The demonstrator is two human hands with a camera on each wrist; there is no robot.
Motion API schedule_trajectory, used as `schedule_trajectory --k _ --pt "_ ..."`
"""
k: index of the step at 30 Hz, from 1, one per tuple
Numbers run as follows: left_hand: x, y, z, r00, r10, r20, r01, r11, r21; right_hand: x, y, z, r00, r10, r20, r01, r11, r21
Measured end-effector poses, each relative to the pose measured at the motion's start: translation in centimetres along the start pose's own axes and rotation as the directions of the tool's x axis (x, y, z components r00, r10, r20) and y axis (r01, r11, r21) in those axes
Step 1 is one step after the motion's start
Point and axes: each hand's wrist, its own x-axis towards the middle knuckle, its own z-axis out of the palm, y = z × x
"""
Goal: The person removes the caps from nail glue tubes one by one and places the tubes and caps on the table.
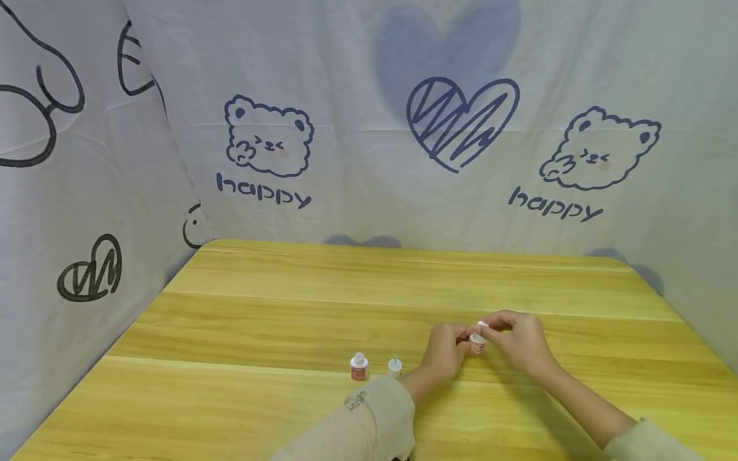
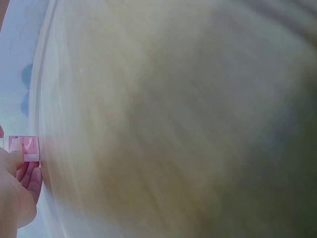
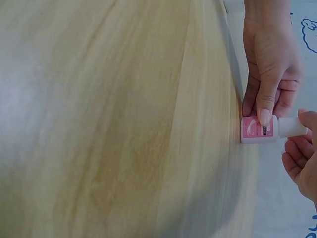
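Note:
A small white bottle with a pink label [image 1: 477, 348] stands on the table, held between both hands. My left hand [image 1: 445, 351] grips its body, the thumb lying across the label in the right wrist view. At the top, the fingertips of my right hand [image 1: 523, 340] pinch the white cap [image 3: 292, 127]. Left of the hands stands a second small bottle [image 1: 359, 370], white with a reddish label and a pale, narrow top. Between it and my left wrist is a small white piece [image 1: 394, 366] with a thin pin pointing up; its lower part is hard to make out.
The yellow wood-grain table [image 1: 259, 320] extends beyond the hands to a pale cloth [image 1: 357, 153] printed with bears and hearts. That cloth also hangs along the left side. My left sleeve [image 1: 375, 416] lies close in front of the second bottle and the small white piece.

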Motion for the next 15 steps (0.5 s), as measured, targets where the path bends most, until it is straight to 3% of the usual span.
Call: schedule_trajectory --k 15 --pt "0.18 -0.08 -0.06 1.000 0.012 -0.007 -0.012 0.998 0.063 0.30 0.23 -0.66 0.994 -0.066 0.089 0.066 0.998 -0.005"
